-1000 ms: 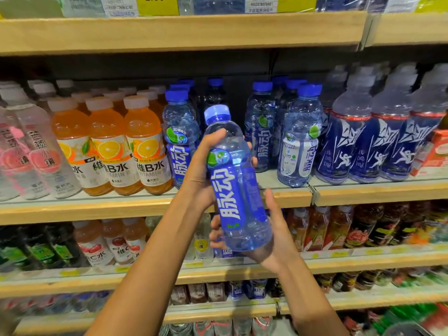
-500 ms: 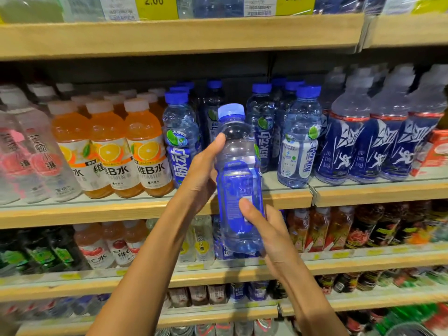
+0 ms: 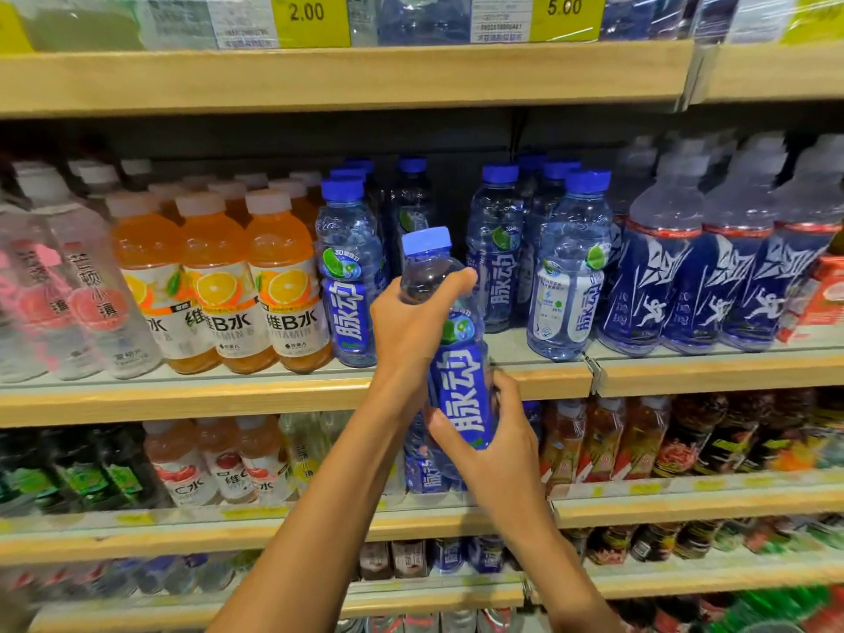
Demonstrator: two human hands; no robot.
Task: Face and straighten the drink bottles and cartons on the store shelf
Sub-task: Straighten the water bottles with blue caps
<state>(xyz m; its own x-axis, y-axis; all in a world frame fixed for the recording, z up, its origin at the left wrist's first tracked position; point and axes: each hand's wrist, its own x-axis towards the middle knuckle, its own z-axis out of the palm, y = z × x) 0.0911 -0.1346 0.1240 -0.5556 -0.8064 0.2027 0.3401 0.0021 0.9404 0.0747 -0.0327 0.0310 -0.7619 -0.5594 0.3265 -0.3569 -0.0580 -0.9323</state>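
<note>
**Bottle in hand, label out**

The bottle (image 3: 461, 381) is off the shelf (image 3: 228, 395), held in front of its edge with the cap leaning slightly left and the label facing the camera. The left grip (image 3: 411, 331) wraps its shoulder and the right grip (image 3: 495, 454) curls round its base. Behind it a gap shows between the left neighbour (image 3: 349, 290) and the right neighbour (image 3: 495, 262). Best to right it, keep the label outward, and set it down flush with the front row without nudging either neighbour.

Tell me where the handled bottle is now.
Centre of the head view: the bottle is off the shelf, left hand round its top, right hand at its base, before the gap in the blue-capped row.
</note>
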